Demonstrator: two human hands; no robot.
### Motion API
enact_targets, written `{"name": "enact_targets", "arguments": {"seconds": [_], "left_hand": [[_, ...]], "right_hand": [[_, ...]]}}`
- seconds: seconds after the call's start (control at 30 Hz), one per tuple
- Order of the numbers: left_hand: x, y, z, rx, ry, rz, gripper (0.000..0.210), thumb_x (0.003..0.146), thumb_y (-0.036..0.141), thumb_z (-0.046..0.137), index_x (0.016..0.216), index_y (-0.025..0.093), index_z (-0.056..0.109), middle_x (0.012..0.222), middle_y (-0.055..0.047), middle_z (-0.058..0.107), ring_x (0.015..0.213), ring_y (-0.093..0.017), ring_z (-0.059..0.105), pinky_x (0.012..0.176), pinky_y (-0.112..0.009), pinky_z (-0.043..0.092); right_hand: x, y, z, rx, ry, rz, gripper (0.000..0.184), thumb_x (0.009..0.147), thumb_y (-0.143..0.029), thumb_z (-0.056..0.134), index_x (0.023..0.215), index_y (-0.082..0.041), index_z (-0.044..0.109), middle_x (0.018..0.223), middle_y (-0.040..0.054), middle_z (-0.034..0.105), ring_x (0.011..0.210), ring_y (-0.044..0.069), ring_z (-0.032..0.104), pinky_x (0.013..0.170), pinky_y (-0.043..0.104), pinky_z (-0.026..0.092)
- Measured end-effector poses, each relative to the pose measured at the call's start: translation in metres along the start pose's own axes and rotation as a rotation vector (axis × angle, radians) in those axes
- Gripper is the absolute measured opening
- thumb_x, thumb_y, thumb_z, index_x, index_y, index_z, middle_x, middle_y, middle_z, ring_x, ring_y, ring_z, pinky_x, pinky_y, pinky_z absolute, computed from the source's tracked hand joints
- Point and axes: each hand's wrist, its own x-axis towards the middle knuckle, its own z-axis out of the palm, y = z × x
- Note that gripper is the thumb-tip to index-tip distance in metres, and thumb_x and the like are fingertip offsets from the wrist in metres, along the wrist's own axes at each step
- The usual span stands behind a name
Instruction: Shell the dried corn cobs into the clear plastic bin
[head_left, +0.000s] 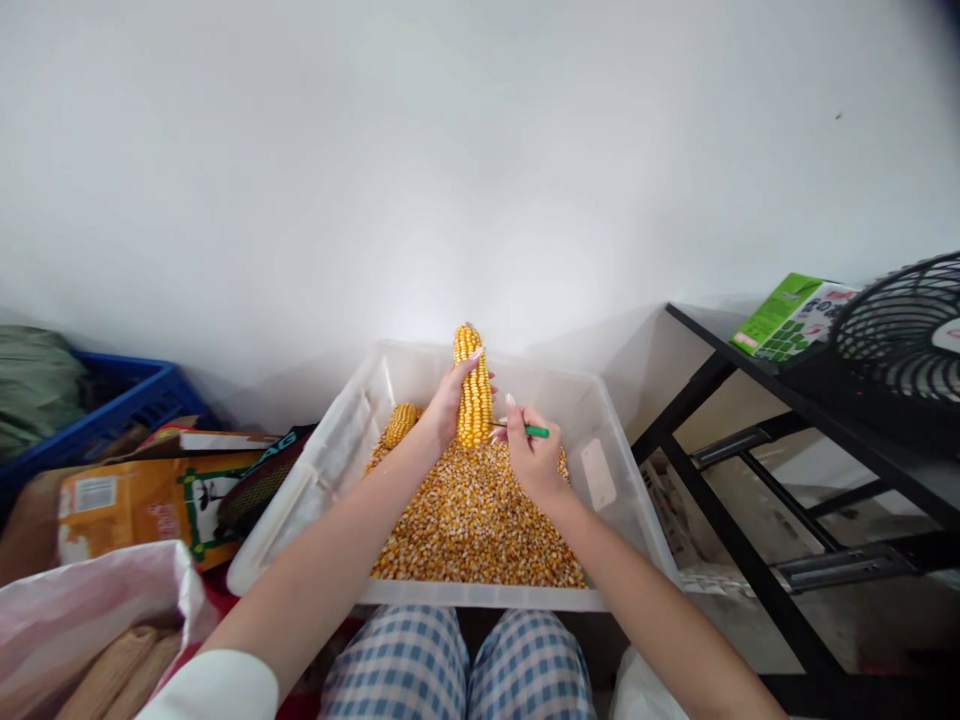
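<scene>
An ear of yellow corn (472, 400) stands nearly upright above a clear plastic bin (630, 500), and my left hand (451, 398) is wrapped round its left side. My right hand (534, 455) is closed on a thin tool with a green handle (537, 431). The tool's metal shaft points left at the lower part of the ear; its tip is too small to make out. Loose corn kernels (480, 530) cover the bottom of the bin. A second ear of corn (400, 424) lies on them at the left, partly behind my left forearm.
Left of the bin are a blue crate (142, 408), an orange package (124, 505) and a pale sack (97, 600). On the right, a black folding table (750, 370) carries a green and white box (793, 315) and a black fan (907, 330). A white wall (480, 170) rises behind the bin.
</scene>
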Motion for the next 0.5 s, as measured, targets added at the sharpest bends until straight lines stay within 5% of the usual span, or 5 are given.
{"name": "enact_targets", "arguments": {"seconds": [0.13,0.33,0.5], "left_hand": [[0.0009,0.0003,-0.0015,0.01,0.007,-0.056,0.041,0.067,0.052,0.054,0.081,0.014,0.058,0.058,-0.005,0.06,0.051,-0.014,0.056,0.048,-0.025,0.046],[0.0046,-0.0033,-0.0047,-0.016,0.017,-0.031,0.037,0.066,0.05,0.058,0.078,0.014,0.056,0.059,-0.004,0.059,0.05,-0.012,0.056,0.046,-0.023,0.046],[0.0037,-0.0065,-0.0055,0.002,-0.015,-0.084,0.04,0.065,0.053,0.058,0.078,0.015,0.056,0.058,-0.003,0.059,0.047,-0.013,0.056,0.044,-0.024,0.045]], "right_hand": [[-0.0017,0.0009,0.0009,0.048,0.029,0.023,0.031,0.084,-0.038,0.04,0.061,-0.018,0.045,0.051,-0.0007,0.057,0.045,0.01,0.054,0.048,0.021,0.043],[-0.001,0.0059,-0.0035,-0.196,-0.086,-0.197,0.033,0.082,-0.034,0.046,0.053,-0.018,0.045,0.052,0.0004,0.054,0.05,0.01,0.051,0.053,0.022,0.039],[0.0006,0.0056,-0.0021,-0.146,-0.05,-0.111,0.034,0.082,-0.036,0.044,0.053,-0.019,0.043,0.05,-0.0003,0.053,0.047,0.01,0.051,0.049,0.021,0.039]]}}
